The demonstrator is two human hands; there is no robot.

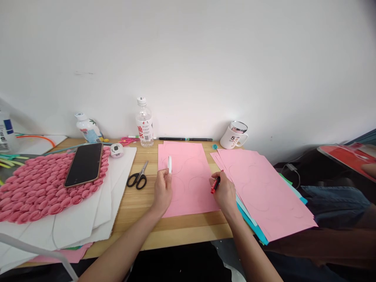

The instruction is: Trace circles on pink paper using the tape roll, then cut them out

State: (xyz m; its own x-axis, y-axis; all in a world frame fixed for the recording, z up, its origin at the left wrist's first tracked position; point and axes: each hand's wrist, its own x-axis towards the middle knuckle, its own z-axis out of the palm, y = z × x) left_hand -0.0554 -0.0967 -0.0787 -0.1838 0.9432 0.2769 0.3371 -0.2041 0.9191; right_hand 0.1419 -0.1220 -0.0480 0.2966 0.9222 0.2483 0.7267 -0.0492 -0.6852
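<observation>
A pink paper sheet (188,172) with faint drawn circles lies on the wooden table (138,207) in front of me. My left hand (162,190) is closed on a white tape roll (169,164), held upright on edge above the sheet's left side. My right hand (223,190) rests at the sheet's right edge, gripping a red marker (215,185) with its tip pointing down toward the paper.
Black scissors (138,178) lie left of the sheet. A stack of pink and teal sheets (264,192) lies to the right. A phone (85,163) rests on a mat of pink paper rolls (41,188). Two bottles (144,123), a white mug (234,136) and a black pen (185,139) line the wall.
</observation>
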